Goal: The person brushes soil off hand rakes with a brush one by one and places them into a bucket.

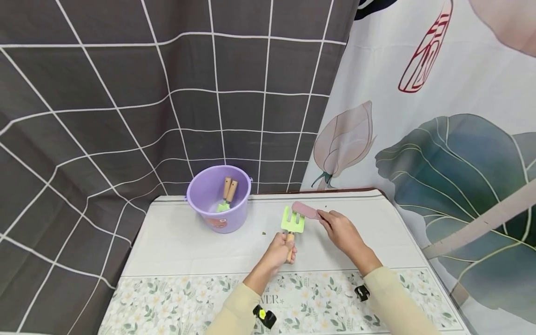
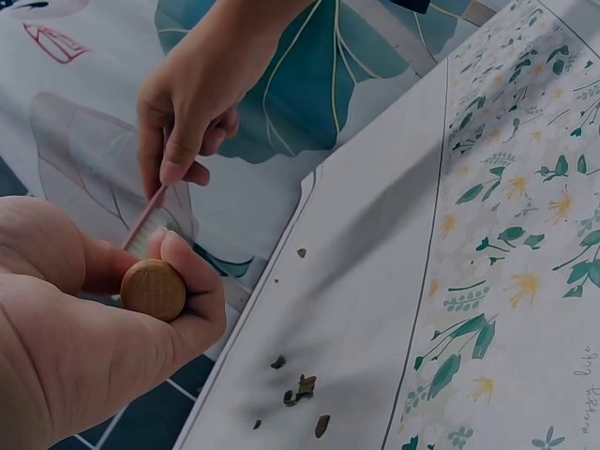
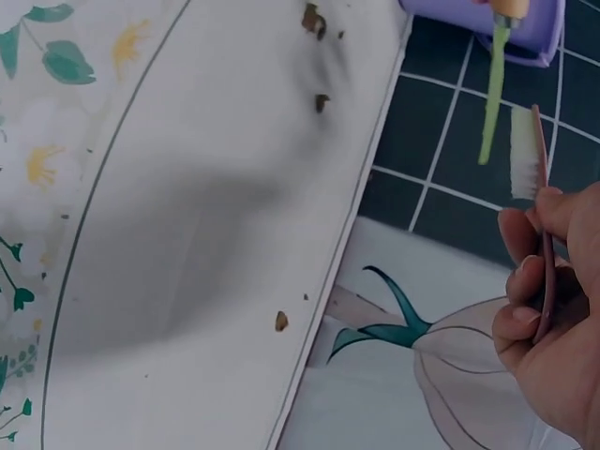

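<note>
My left hand grips the wooden handle of a small light-green garden fork, its tines pointing away from me over the table. The round handle end shows in the left wrist view. In my right hand is a pink brush, held by its handle between thumb and fingers. White bristles face the fork in the right wrist view, with a small gap between them there. From the head view, the brush head overlaps the tips of the tines.
A purple bucket stands at the back left of the table, holding two wooden-handled tools with green metal ends. Brown crumbs lie scattered on the white and floral tablecloth. Curtains hang behind the table.
</note>
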`<state>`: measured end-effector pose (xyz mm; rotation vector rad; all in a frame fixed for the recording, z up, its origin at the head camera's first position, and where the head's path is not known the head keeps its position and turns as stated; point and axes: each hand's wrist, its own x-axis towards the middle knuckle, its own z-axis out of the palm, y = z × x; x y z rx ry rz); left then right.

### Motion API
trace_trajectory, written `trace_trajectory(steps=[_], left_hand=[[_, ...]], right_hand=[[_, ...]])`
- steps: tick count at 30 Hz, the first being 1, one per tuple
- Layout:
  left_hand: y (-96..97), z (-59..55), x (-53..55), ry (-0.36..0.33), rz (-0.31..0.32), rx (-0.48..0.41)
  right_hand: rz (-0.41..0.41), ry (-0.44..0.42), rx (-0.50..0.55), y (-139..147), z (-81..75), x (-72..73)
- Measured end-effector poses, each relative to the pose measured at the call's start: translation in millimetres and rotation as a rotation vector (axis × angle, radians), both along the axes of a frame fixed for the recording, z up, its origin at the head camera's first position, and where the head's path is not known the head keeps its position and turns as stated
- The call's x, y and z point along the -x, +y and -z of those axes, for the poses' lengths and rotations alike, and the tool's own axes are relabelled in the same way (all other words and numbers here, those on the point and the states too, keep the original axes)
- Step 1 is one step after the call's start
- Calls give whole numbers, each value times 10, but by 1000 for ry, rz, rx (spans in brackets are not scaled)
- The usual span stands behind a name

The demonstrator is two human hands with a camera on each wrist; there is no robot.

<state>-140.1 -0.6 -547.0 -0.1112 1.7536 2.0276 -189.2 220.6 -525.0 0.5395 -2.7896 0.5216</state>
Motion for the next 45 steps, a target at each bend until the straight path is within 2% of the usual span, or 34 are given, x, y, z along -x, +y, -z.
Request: trace_trajectory(steps=[11,15,20,24,32,45], left_hand=[[-13,-1,3,23,-1,2],[-12,-14,4,33,1,1],[-1,-18,7,44,-4,10],[9,-20,2,55,-10,21],[25,-38,-7,34,20,35],[31,4,-51,21,8,59]], right_hand=[[-134,-133,52,-78,-26,-133],[-158,-165,49,-96,-10,-160],[-139,-184,35,-101,16,-153],[-120,-167,23,-109,20,-122],[-16,-128,-17,-115,14,-53],[53,-60,54,21,-22,20]])
